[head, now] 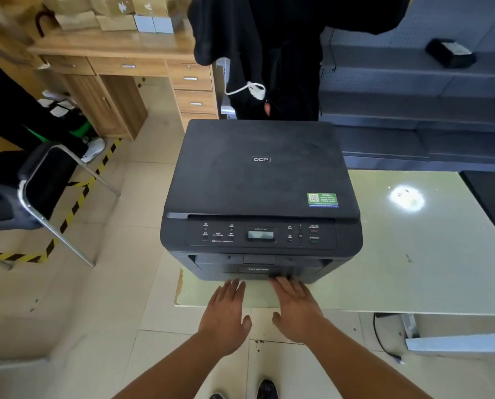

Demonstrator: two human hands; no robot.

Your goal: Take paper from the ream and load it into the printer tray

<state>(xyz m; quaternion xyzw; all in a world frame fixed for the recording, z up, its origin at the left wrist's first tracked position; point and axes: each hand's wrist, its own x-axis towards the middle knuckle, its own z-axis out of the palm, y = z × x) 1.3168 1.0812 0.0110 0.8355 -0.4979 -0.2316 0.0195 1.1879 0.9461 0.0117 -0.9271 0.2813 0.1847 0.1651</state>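
While I stand at the near left corner of the counter (430,254), the printer (260,180) sits in front of me on that corner, its front close to the near edge. It is black, its flat lid shut, with a green sticker (322,200) at the lid's near right corner and a control panel (262,235) with a small display below it. The printer tray (255,269) is at the bottom of the front, pushed in flush, so I cannot see whether anything is in it. My left hand (226,315) is flat and open, palm down, fingers stretched together toward the tray front, fingertips just short of it, holding nothing. My right hand (296,309) is open the same way, its fingertips touching the lower front of the printer, near the tray's edge, also holding nothing. I see no ream of paper on the counter. Beyond the printer a person in dark clothing (272,53) stands close to the counter's far edge. To the left stand a metal-framed chair (47,194) and a wooden desk (119,70) with cardboard boxes (96,12) stacked on top.
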